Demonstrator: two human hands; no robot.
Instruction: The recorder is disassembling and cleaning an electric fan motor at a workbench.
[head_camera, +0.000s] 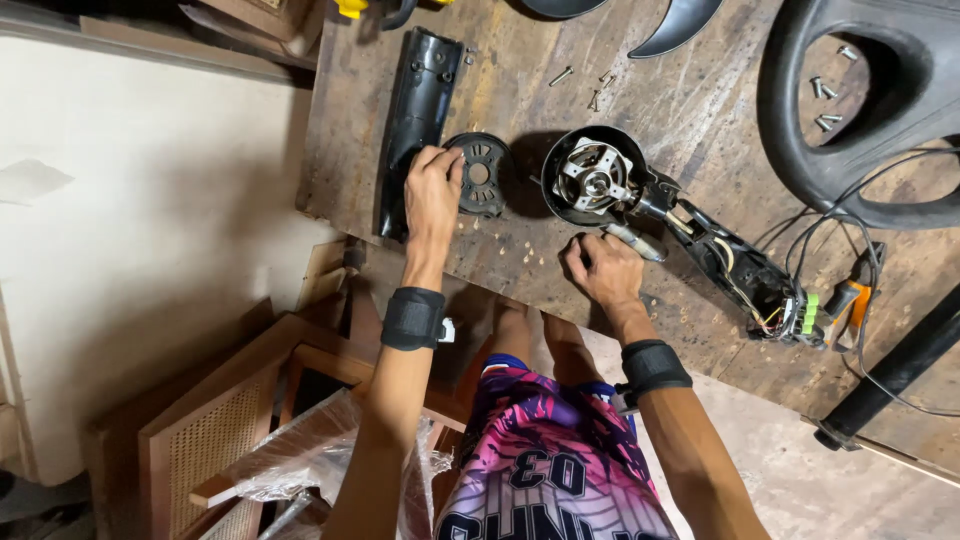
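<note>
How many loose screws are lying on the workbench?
7 visible: three screws lie on the bench above the open motor housing; four screws lie inside the opening of the black cover at the top right. Others may be hidden.

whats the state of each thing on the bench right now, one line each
left hand: fingers resting on the round black cover
round black cover: off the motor, lying flat
motor housing: open, inner metal parts exposed
right hand: closed on a metal tool
metal tool: held beside the housing
handle body: opened, wires showing
screws: loose on the bench
</note>
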